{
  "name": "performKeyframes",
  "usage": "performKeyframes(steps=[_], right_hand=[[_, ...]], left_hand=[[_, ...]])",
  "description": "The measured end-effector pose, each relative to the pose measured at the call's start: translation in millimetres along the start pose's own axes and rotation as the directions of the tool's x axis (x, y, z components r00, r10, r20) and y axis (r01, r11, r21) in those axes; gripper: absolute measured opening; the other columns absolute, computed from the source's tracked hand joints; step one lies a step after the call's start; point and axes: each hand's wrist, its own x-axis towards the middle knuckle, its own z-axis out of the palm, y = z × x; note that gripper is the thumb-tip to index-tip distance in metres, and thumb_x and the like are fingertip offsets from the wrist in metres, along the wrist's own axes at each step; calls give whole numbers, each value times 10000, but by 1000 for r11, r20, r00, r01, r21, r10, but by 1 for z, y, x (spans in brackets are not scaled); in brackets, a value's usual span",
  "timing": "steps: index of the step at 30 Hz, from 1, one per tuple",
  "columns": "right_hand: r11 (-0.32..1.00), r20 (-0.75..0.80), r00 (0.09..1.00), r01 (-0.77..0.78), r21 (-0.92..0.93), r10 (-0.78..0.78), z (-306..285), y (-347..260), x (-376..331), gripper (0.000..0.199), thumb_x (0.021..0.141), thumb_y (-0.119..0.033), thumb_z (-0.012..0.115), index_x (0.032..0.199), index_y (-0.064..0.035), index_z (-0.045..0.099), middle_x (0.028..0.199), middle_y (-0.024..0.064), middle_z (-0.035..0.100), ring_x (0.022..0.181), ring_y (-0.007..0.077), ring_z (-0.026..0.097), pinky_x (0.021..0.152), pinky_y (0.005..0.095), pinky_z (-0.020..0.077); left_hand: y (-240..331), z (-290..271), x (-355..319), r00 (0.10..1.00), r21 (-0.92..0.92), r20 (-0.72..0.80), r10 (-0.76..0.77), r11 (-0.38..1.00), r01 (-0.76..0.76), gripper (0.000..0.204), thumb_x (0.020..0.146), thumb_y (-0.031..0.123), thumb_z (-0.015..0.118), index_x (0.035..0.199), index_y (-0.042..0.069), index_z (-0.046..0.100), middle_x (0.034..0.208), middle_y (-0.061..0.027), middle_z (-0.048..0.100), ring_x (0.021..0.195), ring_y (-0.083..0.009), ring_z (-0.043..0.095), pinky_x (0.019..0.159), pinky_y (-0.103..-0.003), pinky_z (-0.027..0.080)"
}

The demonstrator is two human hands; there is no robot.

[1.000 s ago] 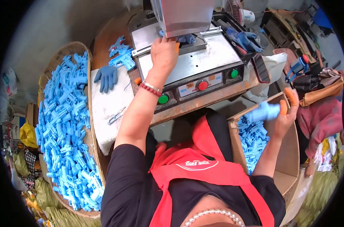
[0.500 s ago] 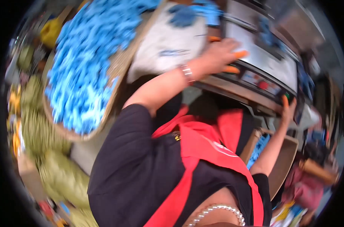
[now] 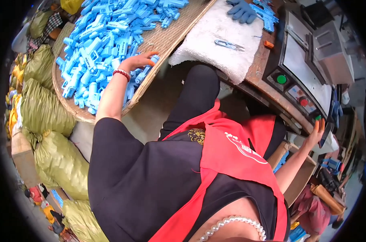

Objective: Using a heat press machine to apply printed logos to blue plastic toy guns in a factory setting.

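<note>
Just inside the basket's right rim, left grip (image 3: 136, 62) with fingers stretched and gently bent over one light-blue toy pistol (image 3: 143, 74), two orange finger caps in view; with the thumb hidden, impossible to tell a hold from a mere touch. Far across, right grip (image 3: 313, 136) with fingers extended and nothing visibly held, capped tips at a green button (image 3: 318, 117) partly covered by them; pressed or only touched, hard to say. Around the left grip, a heap of similar smooth plastic pistols, too overlapped to count, in one woven, round-ended basket (image 3: 179, 34) cut off above. Beside the right forearm, one cardboard box (image 3: 303, 175), largely hidden, with blue pieces barely visible inside. Above the right grip, one machine (image 3: 305, 60) with a flat metal plate, two green buttons and one round red button (image 3: 303, 101). On the wooden worktop (image 3: 257, 72), one fluffy white towel (image 3: 207, 38), one pair of blue-handled snips (image 3: 229, 45), one blue glove (image 3: 242, 11) and one small orange piece (image 3: 268, 44). Leftward, several crinkled olive sacks (image 3: 50, 107), partly overlapping.
</note>
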Motion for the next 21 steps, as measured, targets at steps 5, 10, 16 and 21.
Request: performKeyframes(steps=[5, 10, 16, 21], right_hand=[[994, -30, 994, 103, -38, -104, 19, -18, 13, 459, 873, -64, 623, 1299, 29, 479, 1277, 138, 532, 1167, 205, 509, 1000, 309, 387], [932, -71, 960, 244, -268, -271, 55, -56, 55, 344, 893, -149, 590, 1218, -36, 583, 1192, 119, 601, 1105, 203, 561, 950, 300, 417], [781, 96, 814, 578, -236, -573, 122, -38, 141, 216, 835, -168, 648, 1023, -61, 648, 999, 170, 647, 950, 331, 613, 804, 378, 470], [821, 40, 851, 517, -243, -524, 141, -50, 150, 223, 796, -167, 679, 975, -38, 649, 920, 202, 624, 848, 390, 588, 704, 412, 465]], left_hand=[[73, -23, -5, 665, 256, -418, 619, 782, -568, 742, 660, 63, 609, 1376, 82, 417, 1218, -72, 530, 1059, -175, 514, 930, -286, 411], [316, 85, -29, 212, -35, -539, 815, 229, -973, 472, 774, -55, 662, 1189, 89, 487, 1042, -40, 557, 870, -141, 562, 743, -244, 493], [398, 236, 40, 208, 224, -504, 838, 359, -906, 389, 737, 192, 766, 1025, 50, 545, 908, -107, 591, 826, -240, 579, 753, -336, 465], [410, 218, 33, 687, -317, -419, 594, 613, -724, 418, 876, 363, 643, 986, 3, 462, 728, -110, 579, 518, -142, 579, 394, -228, 417]])
